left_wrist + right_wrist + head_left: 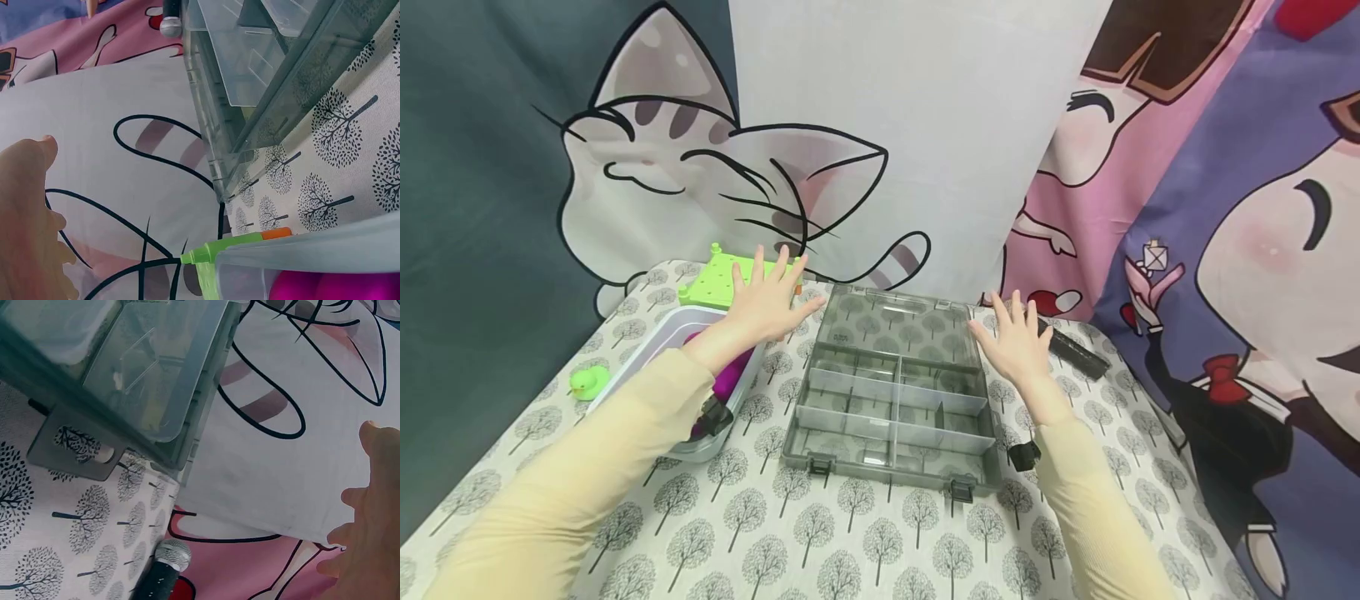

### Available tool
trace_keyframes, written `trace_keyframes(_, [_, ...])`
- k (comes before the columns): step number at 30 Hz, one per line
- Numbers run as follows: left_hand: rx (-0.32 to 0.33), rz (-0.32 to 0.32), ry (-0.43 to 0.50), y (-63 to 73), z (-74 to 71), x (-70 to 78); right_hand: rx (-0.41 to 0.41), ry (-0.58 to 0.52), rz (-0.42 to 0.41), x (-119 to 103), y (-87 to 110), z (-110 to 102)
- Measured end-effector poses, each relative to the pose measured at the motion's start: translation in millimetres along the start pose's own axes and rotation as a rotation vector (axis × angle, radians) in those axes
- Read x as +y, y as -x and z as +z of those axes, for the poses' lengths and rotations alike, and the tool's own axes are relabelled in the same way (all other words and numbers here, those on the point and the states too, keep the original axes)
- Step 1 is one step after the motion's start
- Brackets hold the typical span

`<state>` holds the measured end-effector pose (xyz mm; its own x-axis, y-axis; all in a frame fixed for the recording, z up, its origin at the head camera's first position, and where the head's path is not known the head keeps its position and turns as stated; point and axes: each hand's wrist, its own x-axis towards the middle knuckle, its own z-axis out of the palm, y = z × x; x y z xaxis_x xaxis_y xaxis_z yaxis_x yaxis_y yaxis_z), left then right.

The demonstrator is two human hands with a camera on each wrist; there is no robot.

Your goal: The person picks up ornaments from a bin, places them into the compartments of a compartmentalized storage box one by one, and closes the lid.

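Note:
In the head view, a translucent grey plastic compartment box [891, 446] lies on the table with its lid [902, 329] folded back. White dividers split its inside into several sections. My left hand [763, 304], fingers spread, is over the area between the box's lid and a bright green perforated plastic piece [711, 282]. My right hand [1018, 342] spreads its fingers by the lid's right edge. Neither hand holds anything. Part of a black microphone [1075, 350] is hidden behind the right hand; its silver head shows in the right wrist view beside the handle [156, 581].
At the left stands a pale plastic basin [617, 367] with magenta round things [730, 379] in it, partly covered by my left arm. A green toy duck [590, 382] sits left of the basin. A tree-print cloth [842, 533] covers the table; a cartoon curtain [917, 142] hangs behind.

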<state>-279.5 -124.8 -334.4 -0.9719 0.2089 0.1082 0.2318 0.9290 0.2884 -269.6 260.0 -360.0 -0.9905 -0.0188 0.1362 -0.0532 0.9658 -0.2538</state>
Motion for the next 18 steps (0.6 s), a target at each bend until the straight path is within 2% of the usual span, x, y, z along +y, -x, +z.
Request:
trace_keyframes(11, [-0.081,-0.044,-0.003,-6.5,-3.9,-20.0,0.028,-0.109,0.013,24.7,1.8,6.9])
trace_keyframes(18, [-0.083,-0.023,0.103,-8.0,-8.7,-39.6,0.069,-0.257,-0.037,42.2,3.1,18.2])
